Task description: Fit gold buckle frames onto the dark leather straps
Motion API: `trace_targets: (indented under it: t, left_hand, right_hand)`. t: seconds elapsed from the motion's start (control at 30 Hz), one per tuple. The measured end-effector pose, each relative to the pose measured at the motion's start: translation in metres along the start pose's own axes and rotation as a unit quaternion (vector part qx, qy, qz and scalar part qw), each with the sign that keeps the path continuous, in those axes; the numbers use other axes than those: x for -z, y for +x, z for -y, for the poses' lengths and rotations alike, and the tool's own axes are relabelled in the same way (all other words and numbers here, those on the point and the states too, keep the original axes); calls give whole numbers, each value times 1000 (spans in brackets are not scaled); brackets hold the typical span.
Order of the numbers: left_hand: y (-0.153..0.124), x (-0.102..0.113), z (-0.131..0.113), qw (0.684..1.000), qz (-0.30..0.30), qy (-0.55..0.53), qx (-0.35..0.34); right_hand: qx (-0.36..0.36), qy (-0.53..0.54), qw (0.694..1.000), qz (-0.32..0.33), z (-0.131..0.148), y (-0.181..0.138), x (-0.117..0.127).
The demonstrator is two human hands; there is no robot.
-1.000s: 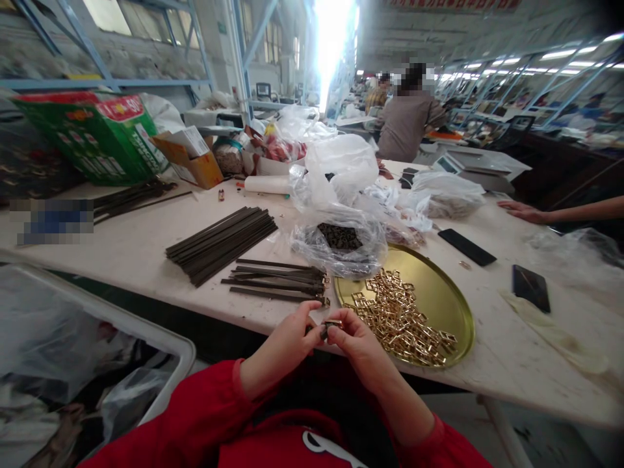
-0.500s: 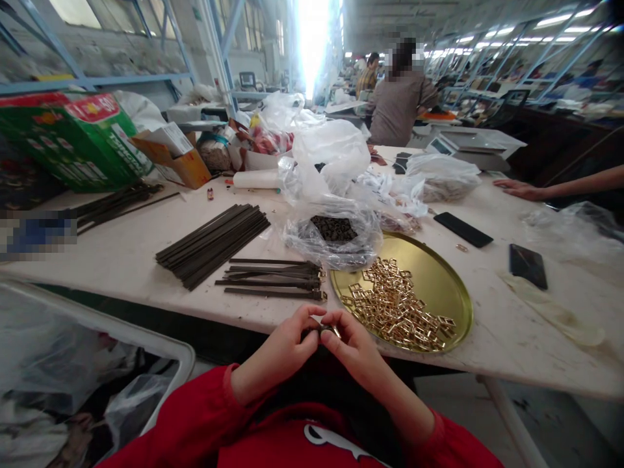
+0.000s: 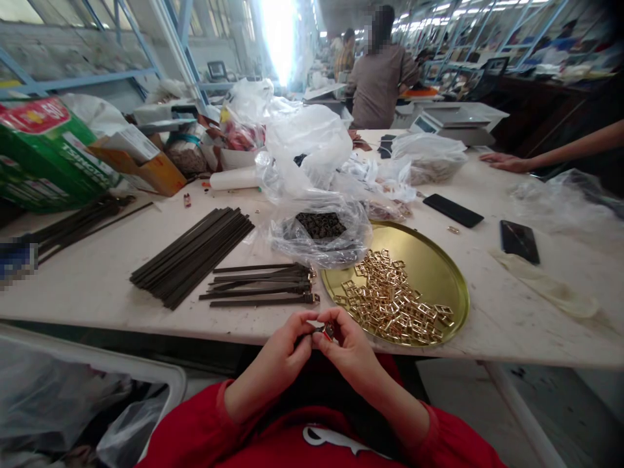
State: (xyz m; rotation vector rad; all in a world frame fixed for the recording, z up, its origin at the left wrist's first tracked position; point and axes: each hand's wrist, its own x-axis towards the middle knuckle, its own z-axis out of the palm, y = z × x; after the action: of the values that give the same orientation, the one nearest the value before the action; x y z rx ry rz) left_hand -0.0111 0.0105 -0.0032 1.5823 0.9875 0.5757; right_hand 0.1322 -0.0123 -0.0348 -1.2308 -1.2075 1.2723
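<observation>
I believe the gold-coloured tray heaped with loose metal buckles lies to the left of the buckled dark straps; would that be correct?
Not quite: the head view shows the gold-coloured tray, heaped with loose metal buckles, to the right of the buckled dark straps, not left.

A pale, marked worktable (image 3: pixel 97 260) carries a rimmed, brass-coloured tray (image 3: pixel 433 260) near its front edge. Just left of the tray lie several buckled straps (image 3: pixel 258 293); farther left, a fanned stack of dark plain straps (image 3: pixel 192 257). Touching the tray's back-left rim sits an open clear plastic bag (image 3: pixel 287 235). Right of the tray are a flat black slab (image 3: pixel 453 210), a small gold-coloured fitting (image 3: pixel 453 229), a dark-screened smartphone (image 3: pixel 519 242) and a pale yellowish strip (image 3: pixel 546 283).
</observation>
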Motion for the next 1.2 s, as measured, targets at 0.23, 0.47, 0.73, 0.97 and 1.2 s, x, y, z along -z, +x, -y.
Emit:
trace_targets:
  t: [0.23,0.47,0.73,0.97,1.2]
  left_hand:
    - [6,0,6,997,17,-77,13]
    - [9,6,5,981,45,-150,115]
    - [-1,9,2,979,51,-143,133]
    - [-9,9,0,985,57,-99,130]
    - [-14,10,4,988,82,7,133]
  right_hand:
    - [-15,39,999,3,5,5,6]
    - [-38,78,996,35,4,2,11]
    - [-124,152,974,112,15,0,29]
    - [-135,130,977,97,9,-5,25]
    - [-126,111,982,87,1,-13,14]
